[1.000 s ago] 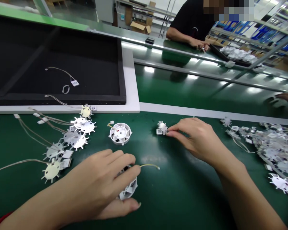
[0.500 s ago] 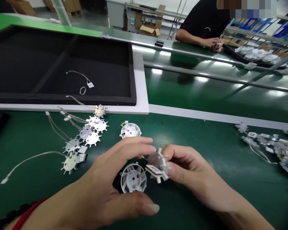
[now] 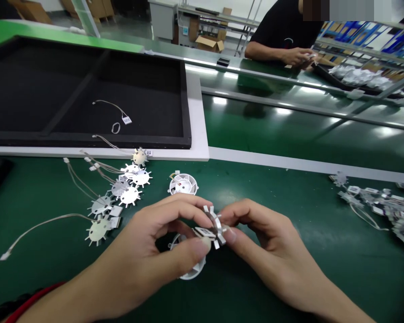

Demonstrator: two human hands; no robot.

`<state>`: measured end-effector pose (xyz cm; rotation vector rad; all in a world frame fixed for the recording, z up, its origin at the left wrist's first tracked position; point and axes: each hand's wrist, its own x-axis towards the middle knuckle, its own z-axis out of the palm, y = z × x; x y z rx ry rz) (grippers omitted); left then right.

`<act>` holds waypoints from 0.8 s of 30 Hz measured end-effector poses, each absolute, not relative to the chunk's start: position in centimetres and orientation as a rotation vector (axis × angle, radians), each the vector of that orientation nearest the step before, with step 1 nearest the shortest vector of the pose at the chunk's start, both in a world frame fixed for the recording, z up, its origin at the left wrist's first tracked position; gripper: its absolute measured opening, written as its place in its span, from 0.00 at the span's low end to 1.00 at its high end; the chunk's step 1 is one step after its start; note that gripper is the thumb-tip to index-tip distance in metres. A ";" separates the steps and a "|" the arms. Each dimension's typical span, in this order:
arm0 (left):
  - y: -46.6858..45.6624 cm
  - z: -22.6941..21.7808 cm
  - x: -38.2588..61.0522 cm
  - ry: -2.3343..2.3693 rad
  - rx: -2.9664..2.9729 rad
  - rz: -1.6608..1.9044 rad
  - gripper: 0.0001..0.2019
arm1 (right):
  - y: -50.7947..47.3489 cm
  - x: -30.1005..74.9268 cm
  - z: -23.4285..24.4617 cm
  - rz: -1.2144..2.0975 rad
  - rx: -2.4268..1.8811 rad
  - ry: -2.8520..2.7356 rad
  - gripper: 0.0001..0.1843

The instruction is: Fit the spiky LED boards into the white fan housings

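Note:
Between my two hands is a silvery gear-shaped plate (image 3: 217,226) with tabs around its rim, turned nearly edge-on, with a small white connector board beside it. My left hand (image 3: 168,242) is closed on its left side, thumb and fingers at the board. From the right, my right hand (image 3: 265,246) pinches the plate's edge. Beneath my left hand lies a round white fan housing (image 3: 192,269), partly hidden by my fingers. A second white fan housing (image 3: 183,184) rests on the green table just beyond.
Several gear-shaped plates with wires (image 3: 129,195) lie to the left. A heap of similar parts (image 3: 397,211) is at the right. Behind stands a black-lined tray (image 3: 188,141) with a wired piece inside. Across the bench a person (image 3: 286,36) handles something small.
My left hand has closed from a wide-open reach onto the plate. The plate has shifted slightly left and turned more edge-on, with my right hand still on it.

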<state>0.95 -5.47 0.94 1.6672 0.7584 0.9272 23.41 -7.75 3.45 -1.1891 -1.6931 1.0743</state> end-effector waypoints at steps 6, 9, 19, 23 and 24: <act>-5.0 1.7 1.2 0.823 1.538 0.860 0.09 | -8.2 23.8 3.2 1.065 -1.071 -1.733 0.26; -4.7 2.3 1.5 0.902 1.350 0.810 0.06 | -8.4 23.9 3.4 1.070 -1.070 -1.785 0.30; -4.8 1.7 1.0 0.912 1.223 0.696 0.04 | -8.1 23.3 3.6 1.083 -1.086 -1.691 0.23; -5.0 2.0 1.0 0.940 1.328 0.712 0.05 | -7.6 23.5 3.9 1.326 -1.027 -1.547 0.30; -5.0 2.2 1.1 0.955 1.352 0.719 0.04 | -7.5 23.6 3.9 1.411 -0.999 -1.513 0.31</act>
